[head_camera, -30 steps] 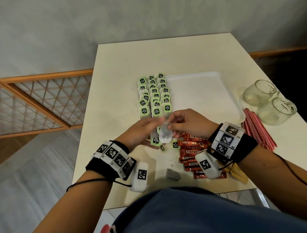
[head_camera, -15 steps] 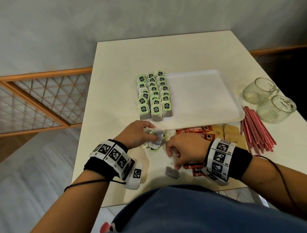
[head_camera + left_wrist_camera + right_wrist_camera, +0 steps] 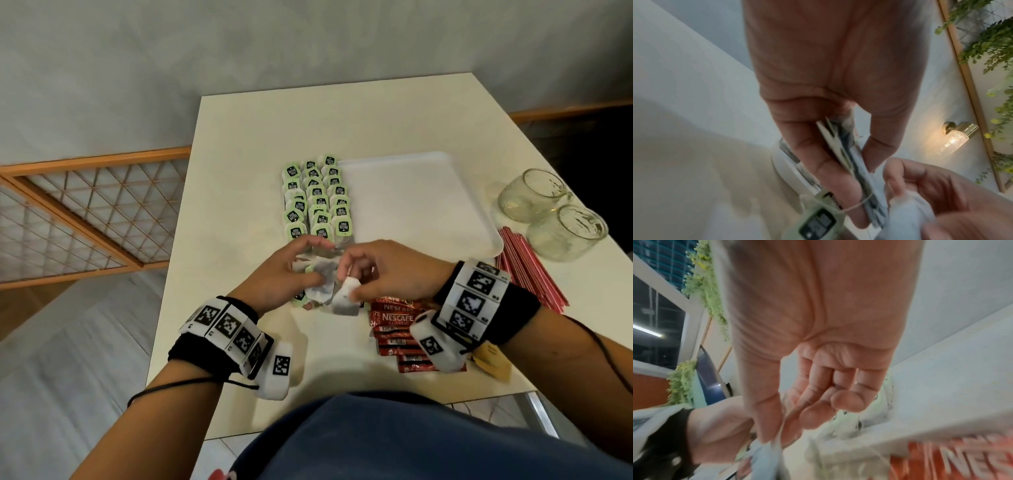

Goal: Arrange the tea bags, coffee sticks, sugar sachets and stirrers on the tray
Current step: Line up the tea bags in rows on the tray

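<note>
My left hand (image 3: 291, 270) grips a small stack of tea bags (image 3: 323, 279) between thumb and fingers, seen edge-on in the left wrist view as tea bags (image 3: 851, 160) with a green tag (image 3: 816, 224) dangling on a string. My right hand (image 3: 373, 274) pinches one more tea bag (image 3: 346, 298) beside that stack, blurred in the right wrist view as a tea bag (image 3: 768, 452). Both hands hover just in front of the white tray (image 3: 428, 205). Rows of green-tagged tea bags (image 3: 317, 202) lie along the tray's left edge. Red coffee sticks (image 3: 397, 325) lie under my right wrist.
Red stirrers (image 3: 531, 274) lie right of the tray, with two glass jars (image 3: 555, 216) behind them. Yellow-brown sugar sachets (image 3: 493, 359) sit near the table's front edge by my right wrist. The table edge (image 3: 178, 246) drops to the floor on the left.
My right hand dropped to the loose tea bag on the table, took it, and has come back up to the stack in my left hand. The left hand rose slightly toward the tray.
</note>
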Action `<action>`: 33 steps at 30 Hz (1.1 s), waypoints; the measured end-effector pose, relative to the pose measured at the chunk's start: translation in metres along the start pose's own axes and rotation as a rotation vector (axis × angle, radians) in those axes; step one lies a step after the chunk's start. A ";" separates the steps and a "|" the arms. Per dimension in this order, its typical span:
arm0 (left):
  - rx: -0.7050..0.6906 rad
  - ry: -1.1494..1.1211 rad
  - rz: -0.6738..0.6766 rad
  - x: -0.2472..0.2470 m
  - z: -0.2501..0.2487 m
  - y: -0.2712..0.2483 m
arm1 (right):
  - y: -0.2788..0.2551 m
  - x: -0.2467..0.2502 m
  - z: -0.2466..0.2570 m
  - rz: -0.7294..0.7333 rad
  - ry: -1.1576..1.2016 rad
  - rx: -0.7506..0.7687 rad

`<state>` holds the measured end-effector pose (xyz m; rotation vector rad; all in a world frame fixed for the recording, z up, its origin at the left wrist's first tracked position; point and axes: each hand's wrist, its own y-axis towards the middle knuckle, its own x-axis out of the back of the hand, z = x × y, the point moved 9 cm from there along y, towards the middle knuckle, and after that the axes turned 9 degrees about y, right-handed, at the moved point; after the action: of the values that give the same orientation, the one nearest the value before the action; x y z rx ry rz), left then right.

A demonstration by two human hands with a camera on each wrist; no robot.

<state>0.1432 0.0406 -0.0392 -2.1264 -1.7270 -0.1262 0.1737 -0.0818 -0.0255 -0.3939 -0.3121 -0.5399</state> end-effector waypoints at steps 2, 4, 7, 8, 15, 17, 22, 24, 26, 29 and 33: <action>-0.023 0.062 0.027 -0.002 -0.004 0.002 | 0.003 0.014 0.001 -0.054 0.052 0.012; 0.022 0.046 0.040 -0.004 -0.003 0.003 | 0.006 0.022 -0.001 -0.098 0.090 0.013; 0.065 0.075 0.025 -0.002 0.001 0.006 | 0.009 0.028 -0.003 -0.143 0.155 0.008; 0.071 0.080 0.015 -0.002 0.001 0.007 | 0.009 0.028 -0.002 -0.150 0.187 0.013; 0.071 0.014 -0.051 -0.004 -0.004 0.013 | 0.011 0.033 0.004 -0.197 0.239 0.034; 0.054 0.032 -0.097 0.004 -0.005 0.015 | 0.010 0.035 0.003 -0.191 0.247 0.004; 0.069 -0.001 -0.136 0.028 -0.013 0.015 | 0.001 0.042 0.003 -0.120 0.173 -0.054; 0.055 -0.029 -0.172 0.043 -0.015 0.015 | -0.002 0.047 -0.001 -0.111 0.152 -0.077; 0.054 -0.022 -0.219 0.056 -0.014 0.016 | -0.005 0.054 -0.007 -0.122 0.148 -0.107; 0.059 -0.025 -0.265 0.065 -0.013 0.015 | -0.009 0.062 -0.016 -0.149 0.165 -0.130; 0.071 -0.020 -0.264 0.065 -0.013 0.016 | -0.013 0.071 -0.023 -0.169 0.095 -0.142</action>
<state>0.1756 0.0931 -0.0113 -1.8477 -1.9874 -0.1148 0.2285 -0.1332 -0.0147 -0.4801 -0.2171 -0.7471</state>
